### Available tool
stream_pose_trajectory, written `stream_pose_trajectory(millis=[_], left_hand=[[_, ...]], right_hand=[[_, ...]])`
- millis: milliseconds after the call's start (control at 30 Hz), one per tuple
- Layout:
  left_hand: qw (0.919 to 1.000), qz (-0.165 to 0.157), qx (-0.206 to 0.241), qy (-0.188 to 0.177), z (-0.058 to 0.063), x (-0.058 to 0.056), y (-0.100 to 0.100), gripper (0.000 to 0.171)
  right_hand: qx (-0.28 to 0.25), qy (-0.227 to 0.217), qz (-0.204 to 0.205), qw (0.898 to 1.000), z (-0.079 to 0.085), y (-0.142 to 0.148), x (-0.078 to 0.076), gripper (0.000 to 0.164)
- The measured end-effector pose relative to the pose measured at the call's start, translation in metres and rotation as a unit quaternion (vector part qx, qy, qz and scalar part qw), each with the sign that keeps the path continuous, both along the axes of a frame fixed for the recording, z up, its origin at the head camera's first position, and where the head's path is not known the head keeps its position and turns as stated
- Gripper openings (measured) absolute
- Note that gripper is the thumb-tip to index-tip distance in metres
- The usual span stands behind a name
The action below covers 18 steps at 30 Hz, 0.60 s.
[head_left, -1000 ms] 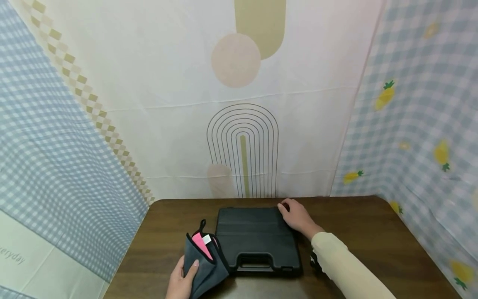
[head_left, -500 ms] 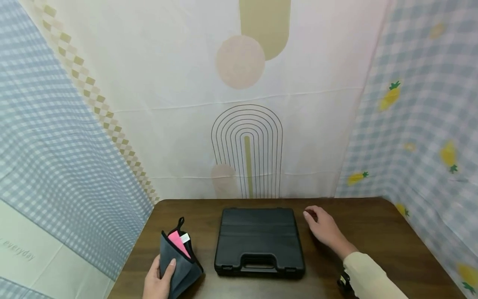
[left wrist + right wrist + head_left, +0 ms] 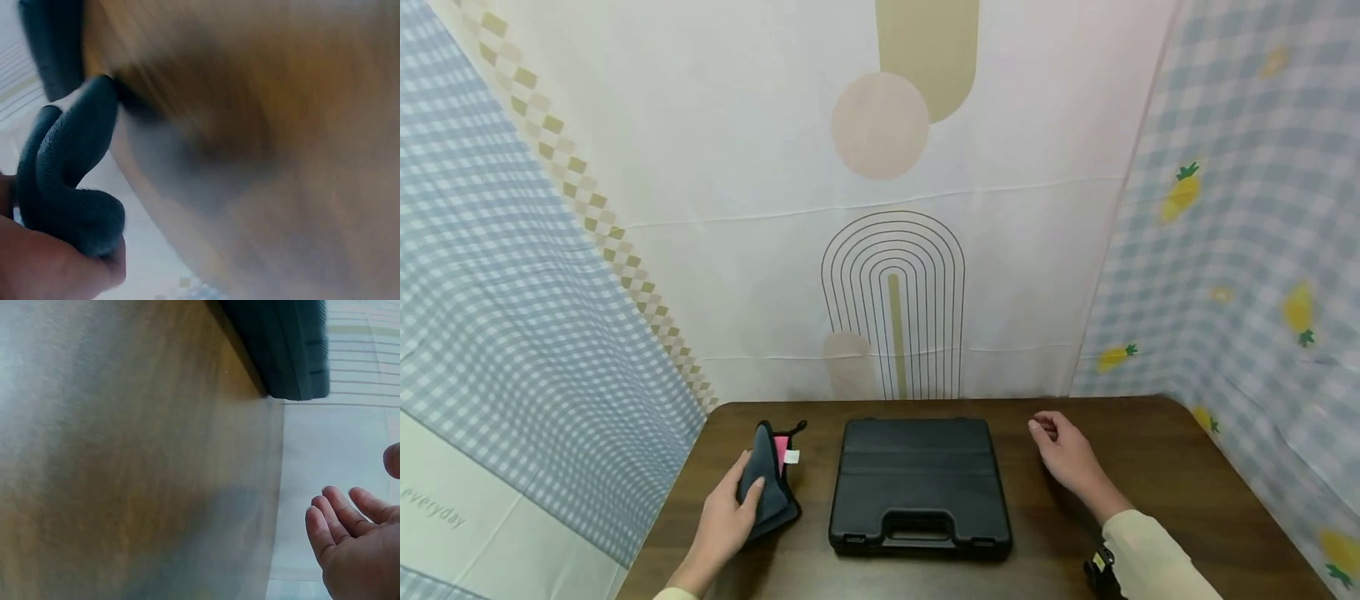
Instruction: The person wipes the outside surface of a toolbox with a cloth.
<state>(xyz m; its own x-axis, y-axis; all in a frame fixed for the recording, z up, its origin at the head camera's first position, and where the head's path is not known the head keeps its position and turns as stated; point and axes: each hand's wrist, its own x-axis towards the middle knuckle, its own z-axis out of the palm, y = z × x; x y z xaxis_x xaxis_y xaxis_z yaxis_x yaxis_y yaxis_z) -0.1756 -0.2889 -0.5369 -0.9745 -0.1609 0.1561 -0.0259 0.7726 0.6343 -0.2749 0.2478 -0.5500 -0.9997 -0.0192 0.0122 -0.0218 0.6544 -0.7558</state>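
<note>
My left hand (image 3: pixel 724 518) grips a folded cleaning cloth (image 3: pixel 762 479), grey outside and pink inside, with black edging, a hanging loop and a white tag. In the left wrist view the cloth (image 3: pixel 75 162) bends into a thick fold between thumb and fingers. To its right a black plastic carrying case (image 3: pixel 921 471) lies flat and closed on the table, handle towards me. My right hand (image 3: pixel 1067 454) hovers beyond the case's right side, holding nothing. Its fingers (image 3: pixel 340 515) are loosely bent in the right wrist view, apart from the case (image 3: pixel 284 353).
The brown wooden table (image 3: pixel 970 579) ends at a white patterned curtain (image 3: pixel 760 300) at the back. Blue checked cloths hang on the left and right sides. A black device (image 3: pixel 1101 575) is strapped at my right wrist.
My left hand has carried the cloth leftward, away from the case, and turned it so less pink shows. My right hand has left the case's far right corner and moved right.
</note>
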Motion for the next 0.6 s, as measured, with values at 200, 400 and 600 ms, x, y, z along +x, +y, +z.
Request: stream_pose_trajectory(millis=[200, 400, 600], left_hand=[[0.9855, -0.046, -0.161, -0.030, -0.013, -0.012, 0.000, 0.061], [0.9804, -0.061, -0.165, -0.087, -0.025, -0.018, -0.005, 0.076], [0.9770, -0.077, -0.137, -0.144, -0.033, -0.023, -0.011, 0.092]], right_hand=[[0.001, -0.005, -0.012, 1.000, 0.008, 0.002, 0.000, 0.074], [0.002, -0.011, -0.013, 1.000, 0.009, 0.003, 0.000, 0.073], [0.001, -0.014, -0.021, 1.000, 0.007, 0.004, 0.001, 0.070]])
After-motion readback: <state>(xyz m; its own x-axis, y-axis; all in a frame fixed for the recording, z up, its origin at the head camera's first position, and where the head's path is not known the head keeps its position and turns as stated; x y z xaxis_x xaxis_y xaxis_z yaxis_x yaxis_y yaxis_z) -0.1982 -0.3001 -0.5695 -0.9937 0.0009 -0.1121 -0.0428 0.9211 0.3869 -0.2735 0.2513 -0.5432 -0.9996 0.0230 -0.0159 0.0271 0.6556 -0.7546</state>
